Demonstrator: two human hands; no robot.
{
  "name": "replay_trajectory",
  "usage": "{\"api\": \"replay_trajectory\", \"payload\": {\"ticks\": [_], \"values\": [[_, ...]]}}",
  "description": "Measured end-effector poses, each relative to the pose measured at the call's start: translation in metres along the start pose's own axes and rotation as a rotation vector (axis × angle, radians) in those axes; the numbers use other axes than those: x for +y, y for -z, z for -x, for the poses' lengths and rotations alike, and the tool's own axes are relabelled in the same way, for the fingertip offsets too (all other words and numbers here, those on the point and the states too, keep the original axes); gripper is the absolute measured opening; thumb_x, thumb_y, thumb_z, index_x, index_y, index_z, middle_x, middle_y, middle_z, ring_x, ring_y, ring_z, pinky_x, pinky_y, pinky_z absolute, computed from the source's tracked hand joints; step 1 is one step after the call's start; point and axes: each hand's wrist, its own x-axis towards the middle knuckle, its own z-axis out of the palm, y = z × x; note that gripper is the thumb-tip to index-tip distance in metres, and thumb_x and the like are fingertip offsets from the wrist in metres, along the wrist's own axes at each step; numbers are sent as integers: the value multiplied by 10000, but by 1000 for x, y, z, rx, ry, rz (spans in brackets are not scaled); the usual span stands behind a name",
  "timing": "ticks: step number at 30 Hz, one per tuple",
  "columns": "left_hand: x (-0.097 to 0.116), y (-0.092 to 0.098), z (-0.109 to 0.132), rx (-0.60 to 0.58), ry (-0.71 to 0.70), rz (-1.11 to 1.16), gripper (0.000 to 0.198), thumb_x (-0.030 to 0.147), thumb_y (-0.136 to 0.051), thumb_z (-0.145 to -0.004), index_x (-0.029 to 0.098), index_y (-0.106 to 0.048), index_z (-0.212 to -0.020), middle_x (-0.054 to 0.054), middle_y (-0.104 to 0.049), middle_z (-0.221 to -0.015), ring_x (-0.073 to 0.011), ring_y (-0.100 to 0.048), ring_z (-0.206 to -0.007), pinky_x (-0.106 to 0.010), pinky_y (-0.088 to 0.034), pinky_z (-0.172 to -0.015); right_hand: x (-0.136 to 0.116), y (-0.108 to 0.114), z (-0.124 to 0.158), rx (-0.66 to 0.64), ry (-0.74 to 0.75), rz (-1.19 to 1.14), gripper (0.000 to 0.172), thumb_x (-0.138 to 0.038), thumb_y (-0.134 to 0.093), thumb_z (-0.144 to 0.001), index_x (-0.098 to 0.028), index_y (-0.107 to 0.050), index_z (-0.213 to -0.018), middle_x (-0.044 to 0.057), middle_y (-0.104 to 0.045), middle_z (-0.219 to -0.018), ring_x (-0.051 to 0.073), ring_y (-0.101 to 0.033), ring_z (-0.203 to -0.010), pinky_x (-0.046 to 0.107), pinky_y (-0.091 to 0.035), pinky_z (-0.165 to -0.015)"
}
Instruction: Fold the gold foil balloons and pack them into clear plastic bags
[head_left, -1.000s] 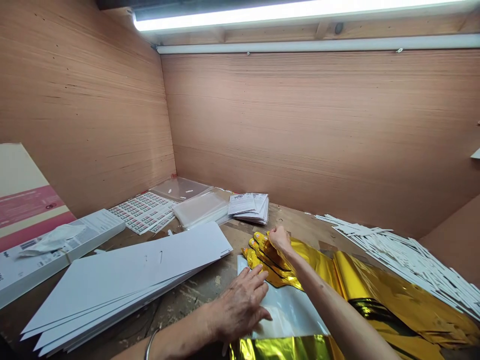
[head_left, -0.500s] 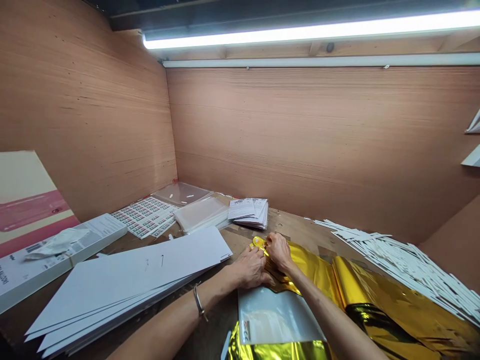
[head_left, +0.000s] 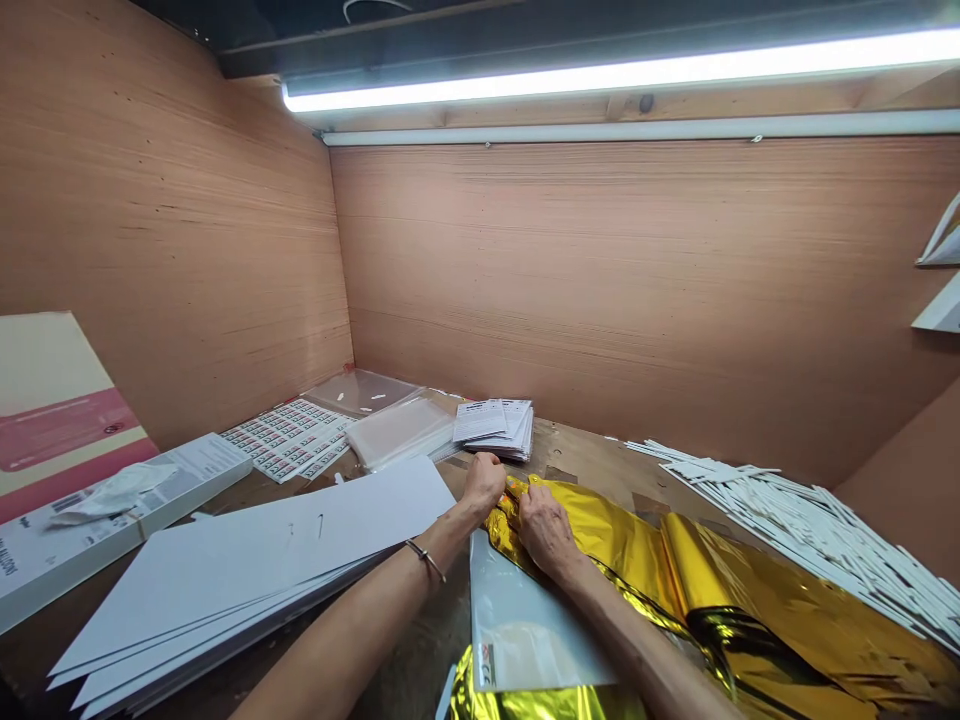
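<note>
A shiny gold foil balloon [head_left: 600, 510] lies flat and creased across the table, running off to the right. My left hand [head_left: 484, 483] is closed on its narrow left end, fingers curled. Just right of it, my right hand [head_left: 547, 522] grips the same foil with bent fingers; a small yellow tab pokes up beside the fingertips. Beneath my forearms lies a clear plastic bag [head_left: 525, 620] with a small printed label at its lower left corner. More crumpled gold foil [head_left: 547, 704] shows at the bottom edge, below the bag.
To the left lie a stack of white card sheets [head_left: 262, 560] and a long white box [head_left: 195, 475]. Further back are sticker sheets [head_left: 289, 440], clear bags [head_left: 397, 432] and printed leaflets [head_left: 495, 425]. Many white sticks [head_left: 810, 520] are heaped along the right wall.
My left hand has moved up and left with the balloon's end, and my right hand has come down a little. More of the clear bag's upper left is uncovered.
</note>
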Motion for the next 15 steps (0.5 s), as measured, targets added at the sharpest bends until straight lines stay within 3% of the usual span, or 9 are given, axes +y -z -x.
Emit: {"api": "replay_trajectory", "payload": {"ticks": [3, 6, 11, 13, 15], "values": [[1, 5, 7, 93, -121, -127, 201, 64, -384, -703, 98, -577, -658, -72, -561, -655, -184, -530, -718, -272, -389, -637, 15, 3, -11, 42, -129, -135, 156, -176, -476, -735, -144, -612, -667, 86, -612, -706, 173, -532, -704, 247, -357, -630], [2, 9, 23, 72, -309, -219, 242, 71, -354, -746, 123, -590, -742, -71, -585, -785, -178, -518, -825, -277, -379, -748, 34, 3, -20, 49, -213, -314, 217, -314, -549, -685, -141, -608, -567, 23, -570, -526, 135, -507, -546, 216, -337, -509], [-7, -1, 47, -205, -707, -470, 202, 68, -451, -692, 167, -586, -805, -52, -591, -890, -187, -496, -904, -291, -363, -814, 45, 9, -27, 97, -246, -595, 323, -404, -535, -655, -116, -622, -537, 3, -548, -468, 106, -468, -453, 204, -342, -439], [-10, -6, 51, -311, -822, -644, 165, 82, -458, -699, 154, -578, -784, -69, -589, -874, -205, -498, -894, -325, -360, -814, 48, 27, -23, 161, -265, -668, 363, -455, -530, -642, -111, -624, -566, 14, -562, -493, 112, -479, -459, 216, -361, -447], [-10, -5, 56, -353, -833, -714, 149, 94, -440, -727, 145, -571, -777, -79, -583, -861, -208, -502, -877, -336, -361, -809, 61, 58, -11, 241, -290, -716, 393, -499, -528, -631, -118, -626, -640, 25, -587, -556, 119, -500, -492, 231, -384, -482]]}}
